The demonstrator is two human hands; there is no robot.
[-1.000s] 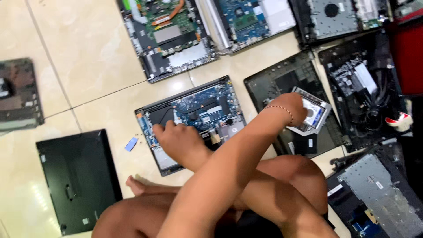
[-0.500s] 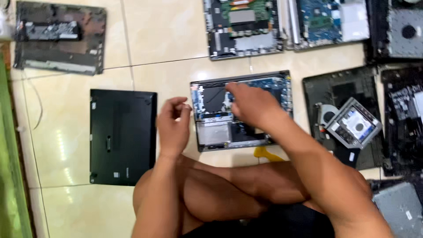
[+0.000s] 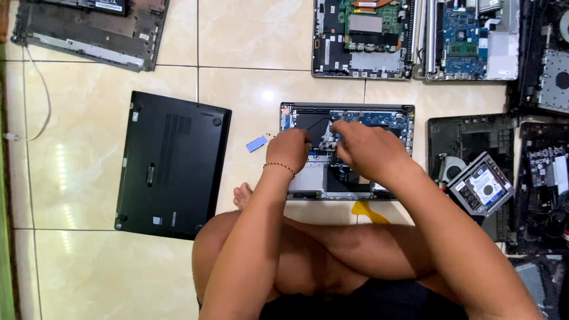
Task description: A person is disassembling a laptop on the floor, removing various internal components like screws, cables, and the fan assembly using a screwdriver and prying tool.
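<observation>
Comparing this moment with the one half a second before, both hands had closed in on the opened laptop (image 3: 347, 151) lying on the tiled floor (image 3: 249, 95) in front of the person's crossed legs. Earlier the left hand hovered just off the machine's left edge; now the left hand (image 3: 288, 149) rested on its left half, knuckles up, fingers curled down onto the parts by the black panel. Whether they pinched anything could not be told, since the back of the hand hid the tips. The right hand (image 3: 367, 151) had stayed over the middle of the board, its fingers (image 3: 339, 127) bent and spread, pressing or picking at something near the blue circuit board; its hold was likewise hidden. So, by my judgement, the work had gone from reaching to two-handed handling inside the chassis.

Both forearms ran forward from the body, the left nearly straight up the view, the right slanting in from the lower right. A small blue piece (image 3: 256, 143) lay just left of the laptop, a closed black laptop (image 3: 172, 166) farther left, and a drive in its caddy (image 3: 481, 191) to the right.
</observation>
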